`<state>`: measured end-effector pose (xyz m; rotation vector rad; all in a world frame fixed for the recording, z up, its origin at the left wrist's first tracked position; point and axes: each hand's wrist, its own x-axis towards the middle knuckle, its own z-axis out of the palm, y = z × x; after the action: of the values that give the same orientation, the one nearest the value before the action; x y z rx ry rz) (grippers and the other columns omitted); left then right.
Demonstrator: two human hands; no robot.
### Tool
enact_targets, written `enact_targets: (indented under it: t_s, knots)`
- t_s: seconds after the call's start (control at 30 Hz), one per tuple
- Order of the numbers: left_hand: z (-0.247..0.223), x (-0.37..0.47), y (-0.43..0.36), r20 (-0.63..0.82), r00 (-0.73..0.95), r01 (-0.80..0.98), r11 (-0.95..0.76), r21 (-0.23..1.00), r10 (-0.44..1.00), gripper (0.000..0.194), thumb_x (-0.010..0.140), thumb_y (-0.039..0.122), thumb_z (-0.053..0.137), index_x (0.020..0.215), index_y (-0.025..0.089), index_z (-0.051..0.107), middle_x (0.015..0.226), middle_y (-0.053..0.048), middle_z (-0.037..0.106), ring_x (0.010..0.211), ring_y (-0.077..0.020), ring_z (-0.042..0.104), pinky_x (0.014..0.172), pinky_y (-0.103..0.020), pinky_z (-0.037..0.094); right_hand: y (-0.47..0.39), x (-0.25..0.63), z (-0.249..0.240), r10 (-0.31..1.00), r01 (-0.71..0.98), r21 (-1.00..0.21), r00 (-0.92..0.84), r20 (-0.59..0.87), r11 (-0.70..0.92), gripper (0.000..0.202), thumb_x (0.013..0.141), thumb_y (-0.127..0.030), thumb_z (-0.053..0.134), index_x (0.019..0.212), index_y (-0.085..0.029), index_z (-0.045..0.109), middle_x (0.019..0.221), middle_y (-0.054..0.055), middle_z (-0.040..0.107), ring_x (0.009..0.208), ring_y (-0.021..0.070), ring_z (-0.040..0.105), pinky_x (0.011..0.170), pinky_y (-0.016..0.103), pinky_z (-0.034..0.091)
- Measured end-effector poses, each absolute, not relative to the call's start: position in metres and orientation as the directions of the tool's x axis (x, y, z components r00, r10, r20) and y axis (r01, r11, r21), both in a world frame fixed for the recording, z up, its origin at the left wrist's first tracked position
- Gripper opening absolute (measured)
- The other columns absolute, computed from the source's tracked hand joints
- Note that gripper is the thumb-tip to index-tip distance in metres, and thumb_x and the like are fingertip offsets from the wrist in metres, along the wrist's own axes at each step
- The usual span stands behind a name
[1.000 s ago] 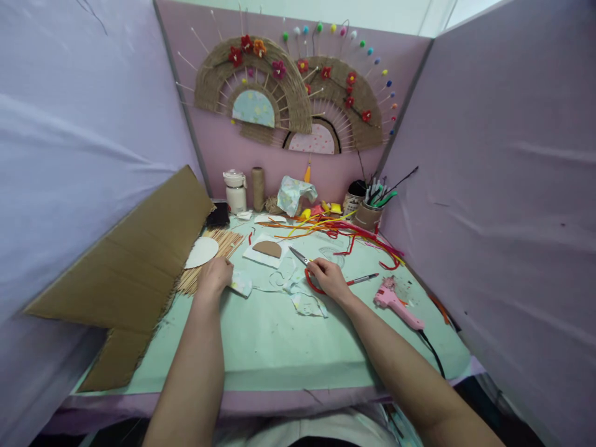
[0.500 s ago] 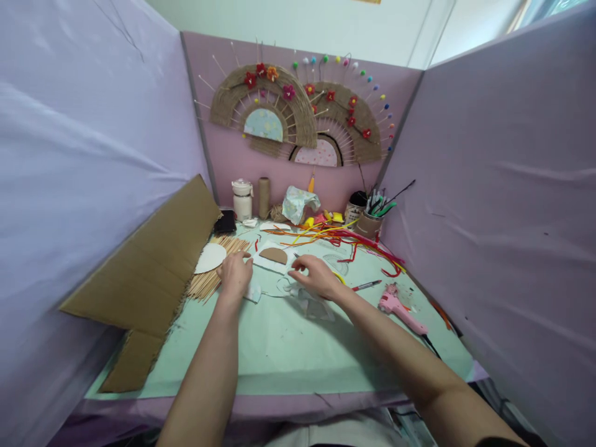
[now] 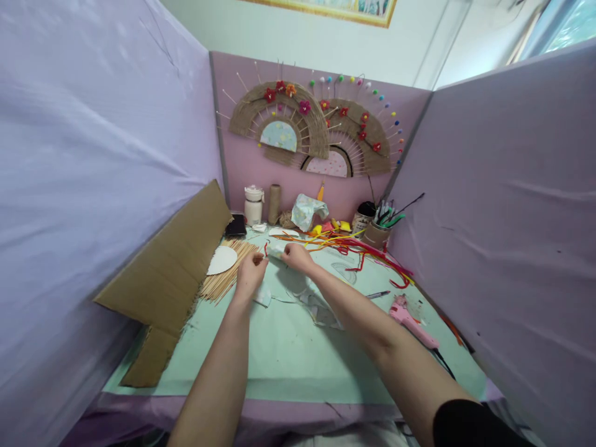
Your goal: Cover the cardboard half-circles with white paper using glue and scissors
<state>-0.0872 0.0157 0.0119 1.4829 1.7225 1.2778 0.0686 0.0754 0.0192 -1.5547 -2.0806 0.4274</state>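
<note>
A piece of pale patterned fabric (image 3: 276, 249) is raised off the table between my two hands. My right hand (image 3: 298, 257) pinches its right end, the thumb and fingers pressed together. At the fabric's left edge, my left hand (image 3: 252, 271) has its fingertips closed. The brown cardboard half-circle that lay on this piece is hidden from view now. Below my hands lie a small fabric scrap (image 3: 263, 295) and a crumpled, cut remnant (image 3: 321, 308). Left of my left hand, a white oval piece (image 3: 222, 260) rests on thin wooden sticks (image 3: 218, 280).
A large cardboard sheet (image 3: 172, 261) leans at the left. On the right lie a pink glue gun (image 3: 412, 320) and a pen (image 3: 378, 294). Red and yellow pipe cleaners (image 3: 354, 246), a white jar (image 3: 254, 205) and a tool-filled can (image 3: 376, 234) stand or lie farther back.
The fabric with the cardboard half-circle, lying flat before, has been picked up and tilted so its patterned side shows. My hands have come closer together. The camera view has shifted.
</note>
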Motion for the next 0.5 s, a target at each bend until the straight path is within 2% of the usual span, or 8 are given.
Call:
enact_targets:
  t_s: [0.1, 0.17, 0.23, 0.33, 0.5]
  knots:
    - [0.015, -0.079, 0.013, -0.006, -0.221, 0.119, 0.033, 0.992, 0.975, 0.025, 0.073, 0.035, 0.064, 0.086, 0.015, 0.059, 0.093, -0.011, 0.067, 0.089, -0.0200, 0.063, 0.080, -0.031, 0.047, 0.095, 0.089, 0.042, 0.967, 0.693, -0.676, -0.145, 0.209, 0.250, 0.019, 0.077, -0.025, 0.039, 0.069, -0.017, 0.055, 0.062, 0.001, 0.054, 0.060, 0.0139, 0.050, 0.055, 0.024, 0.036]
    - [0.021, -0.073, 0.008, -0.128, -0.099, -0.120, 0.116, 0.986, 0.987, 0.030, 0.073, 0.040, 0.067, 0.086, 0.015, 0.058, 0.096, -0.012, 0.066, 0.088, -0.0186, 0.064, 0.078, -0.029, 0.048, 0.101, 0.101, 0.055, 0.971, 0.611, -0.755, -0.130, 0.200, 0.237, 0.018, 0.076, -0.026, 0.037, 0.068, -0.018, 0.050, 0.056, -0.002, 0.047, 0.053, 0.0122, 0.046, 0.051, 0.023, 0.035]
    - [0.027, -0.068, 0.002, -0.207, 0.060, -0.287, 0.215, 0.933, 0.977, 0.036, 0.072, 0.044, 0.068, 0.090, 0.015, 0.058, 0.102, -0.014, 0.065, 0.089, -0.0190, 0.065, 0.077, -0.029, 0.050, 0.101, 0.107, 0.064, 0.972, 0.533, -0.813, -0.127, 0.200, 0.237, 0.014, 0.075, -0.026, 0.037, 0.068, -0.019, 0.047, 0.054, -0.004, 0.043, 0.050, 0.0113, 0.043, 0.050, 0.023, 0.035]
    - [0.035, -0.064, -0.005, -0.254, 0.258, -0.390, 0.341, 0.856, 0.932, 0.045, 0.073, 0.052, 0.065, 0.097, 0.014, 0.057, 0.111, -0.019, 0.063, 0.094, -0.0219, 0.065, 0.078, -0.031, 0.052, 0.092, 0.106, 0.072, 0.964, 0.431, -0.863, -0.129, 0.231, 0.265, 0.010, 0.073, -0.028, 0.040, 0.069, -0.020, 0.045, 0.055, -0.005, 0.041, 0.053, 0.0114, 0.043, 0.051, 0.022, 0.035]
    - [0.041, -0.064, -0.006, -0.215, 0.383, -0.530, 0.404, 0.746, 0.898, 0.059, 0.075, 0.064, 0.054, 0.101, 0.011, 0.056, 0.114, -0.021, 0.061, 0.103, -0.0250, 0.062, 0.087, -0.033, 0.051, 0.064, 0.091, 0.079, 0.943, 0.321, -0.887, -0.131, 0.307, 0.333, 0.010, 0.073, -0.030, 0.042, 0.072, -0.020, 0.045, 0.062, -0.004, 0.044, 0.060, 0.0116, 0.042, 0.055, 0.022, 0.035]
